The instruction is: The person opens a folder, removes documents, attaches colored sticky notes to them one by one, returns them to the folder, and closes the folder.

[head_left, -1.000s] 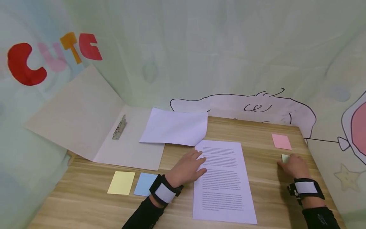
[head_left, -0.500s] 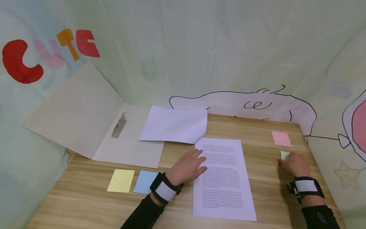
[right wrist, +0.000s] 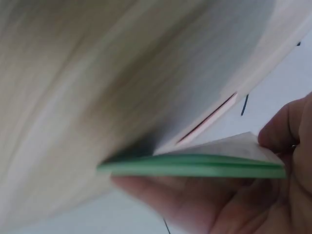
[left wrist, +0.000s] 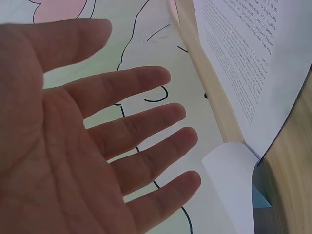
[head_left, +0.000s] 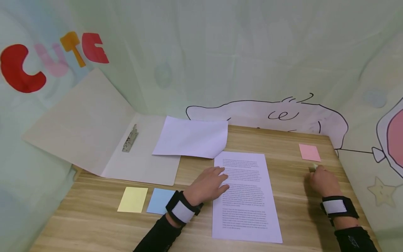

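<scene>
At the right of the table my right hand [head_left: 325,182] pinches a green sticky note pad [right wrist: 204,168]. The right wrist view shows this pad edge-on and tilted, between the thumb and the fingers. In the head view the hand hides most of it. My left hand [head_left: 206,185] is over the left edge of a printed sheet [head_left: 244,210], fingers spread and fairly straight, holding nothing. From the left wrist view I cannot tell whether it touches the paper. A pink sticky note pad [head_left: 310,152] lies just beyond my right hand.
An open folder [head_left: 148,169] with a metal clip [head_left: 130,138] stands at the back left, its cover raised against the wall. Another white sheet [head_left: 192,138] overlaps it, one corner curled. Yellow [head_left: 133,199] and blue sticky note pads [head_left: 156,201] lie left of my left forearm.
My right hand has turned and tipped the green sticky note pad up, so less of it shows from above. The left hand stays almost where it was.
</scene>
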The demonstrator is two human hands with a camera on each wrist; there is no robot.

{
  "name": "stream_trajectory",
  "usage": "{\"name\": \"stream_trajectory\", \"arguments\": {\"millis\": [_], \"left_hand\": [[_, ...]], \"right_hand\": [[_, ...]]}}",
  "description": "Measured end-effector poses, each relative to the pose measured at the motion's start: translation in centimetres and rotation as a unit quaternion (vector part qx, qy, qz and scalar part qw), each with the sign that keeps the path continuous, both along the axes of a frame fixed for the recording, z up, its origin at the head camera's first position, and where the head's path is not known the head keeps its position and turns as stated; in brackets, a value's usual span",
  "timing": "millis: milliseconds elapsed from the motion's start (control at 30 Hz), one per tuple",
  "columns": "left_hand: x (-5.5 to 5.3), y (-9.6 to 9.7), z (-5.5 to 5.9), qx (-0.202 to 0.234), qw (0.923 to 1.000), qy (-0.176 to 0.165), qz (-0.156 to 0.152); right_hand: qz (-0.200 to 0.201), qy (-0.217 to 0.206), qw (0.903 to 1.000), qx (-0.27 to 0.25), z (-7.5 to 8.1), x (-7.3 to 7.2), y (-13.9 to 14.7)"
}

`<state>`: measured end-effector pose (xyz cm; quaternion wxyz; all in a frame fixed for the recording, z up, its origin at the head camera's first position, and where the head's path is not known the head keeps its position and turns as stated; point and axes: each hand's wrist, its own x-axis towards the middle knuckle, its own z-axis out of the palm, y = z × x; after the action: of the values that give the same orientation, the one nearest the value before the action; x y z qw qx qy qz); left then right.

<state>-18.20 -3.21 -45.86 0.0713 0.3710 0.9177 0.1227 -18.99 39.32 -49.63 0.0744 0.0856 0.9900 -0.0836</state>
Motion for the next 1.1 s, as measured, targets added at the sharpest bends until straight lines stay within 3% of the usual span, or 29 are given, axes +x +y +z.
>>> {"name": "stream_trajectory", "arguments": {"millis": [100,300,400,533,700,933,1100], "left_hand": [[0.0,0.1,0.0,0.001,1.0000,-0.001,-0.002],[0.0,0.2,0.0,-0.005,1.0000,-0.003,-0.002],[0.0,0.4,0.1,-0.009,0.9999,-0.007,-0.004],[0.0,0.7,0.3,0.002,1.0000,-0.009,-0.004],[-0.2,1.7,0.9,0.021,0.9997,-0.004,-0.008],[-0.5,2.6,1.0,0.043,0.9986,-0.030,0.001],[-0.7,2.7,0.9,0.056,0.9976,-0.039,0.013]], "right_hand": [[0.037,0.020,0.9990,0.016,-0.1,0.2,0.4],[0.012,-0.024,0.9996,-0.004,1.0,0.4,0.3],[0.010,-0.019,0.9997,-0.012,1.7,0.9,-0.7],[0.027,0.043,0.9986,-0.016,2.2,1.5,-2.7],[0.057,0.125,0.9902,-0.028,2.9,1.7,-6.0],[0.102,0.220,0.9679,-0.067,4.0,1.5,-11.0],[0.108,0.231,0.9624,-0.094,4.9,1.3,-14.6]]}}
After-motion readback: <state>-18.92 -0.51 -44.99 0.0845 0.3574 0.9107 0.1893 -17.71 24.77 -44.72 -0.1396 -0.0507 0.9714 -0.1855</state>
